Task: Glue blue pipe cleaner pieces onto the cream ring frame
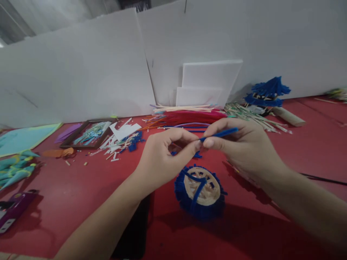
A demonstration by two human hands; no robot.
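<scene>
Head view: both hands meet low over the red table (311,151), just beyond a small round wooden frame (202,189) edged and crossed with blue chenille. The right hand (241,144) has thumb and forefinger closed on a blue pipe cleaner (221,133), which runs right from the pinch. The left hand (162,155) nips the stem's left end, its fingertips almost touching the right's. Working the stem looks best done with the two pinches kept this close, so any bend stays tight, and with the stem held clear of the frame's fuzz. A bundle of red pipe cleaners (195,116) lies farther back.
</scene>
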